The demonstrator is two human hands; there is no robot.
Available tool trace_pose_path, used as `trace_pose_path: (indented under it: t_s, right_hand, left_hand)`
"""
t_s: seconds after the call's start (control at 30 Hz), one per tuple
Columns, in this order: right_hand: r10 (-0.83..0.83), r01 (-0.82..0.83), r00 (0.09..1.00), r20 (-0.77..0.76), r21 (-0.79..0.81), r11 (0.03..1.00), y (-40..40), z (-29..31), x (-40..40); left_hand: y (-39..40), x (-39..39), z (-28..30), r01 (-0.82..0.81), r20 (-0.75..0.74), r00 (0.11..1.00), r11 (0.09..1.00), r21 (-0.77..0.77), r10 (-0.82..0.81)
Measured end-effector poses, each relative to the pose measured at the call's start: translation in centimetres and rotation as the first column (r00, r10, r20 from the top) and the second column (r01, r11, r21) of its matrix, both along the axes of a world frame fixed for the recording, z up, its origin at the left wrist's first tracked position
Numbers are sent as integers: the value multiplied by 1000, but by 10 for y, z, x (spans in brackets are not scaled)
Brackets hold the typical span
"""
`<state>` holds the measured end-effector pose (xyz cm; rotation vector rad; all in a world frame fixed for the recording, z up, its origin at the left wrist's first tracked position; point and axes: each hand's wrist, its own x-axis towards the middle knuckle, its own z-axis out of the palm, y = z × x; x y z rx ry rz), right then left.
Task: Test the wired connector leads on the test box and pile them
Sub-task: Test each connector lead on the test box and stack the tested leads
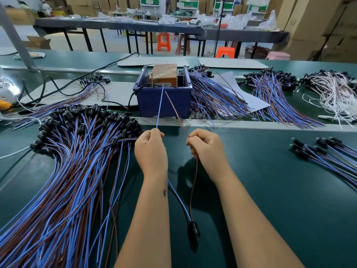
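Note:
My left hand (pixel 150 149) pinches the blue wire (pixel 160 107) of one lead, and my right hand (pixel 207 151) pinches its brown wire (pixel 174 110). Both wire ends reach up toward the front of the orange test box (pixel 164 74), which sits inside a blue bin (pixel 164 101). The blue end touches the box top; the brown end stops just short of it. The lead's black connector (pixel 193 232) hangs low between my forearms. A big pile of blue and brown leads (pixel 77 161) with black connectors lies at my left.
More lead piles lie right of the bin (pixel 216 97) and further right (pixel 274 93), with white leads (pixel 336 93) beyond. A small group of leads (pixel 328 155) lies at my right on the green belt (pixel 270 190). Black cables (pixel 77 82) run behind left.

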<state>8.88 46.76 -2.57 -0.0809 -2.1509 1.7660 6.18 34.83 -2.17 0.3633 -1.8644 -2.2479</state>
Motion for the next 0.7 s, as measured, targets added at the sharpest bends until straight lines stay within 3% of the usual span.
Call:
trace_pose_path:
  t_s: [0.7]
  right_hand:
    - [-36,34,999,-20,-60,998,3,-4,-2]
  left_hand:
    - [-2,-4,-4,-34,-26,999,999,7,34]
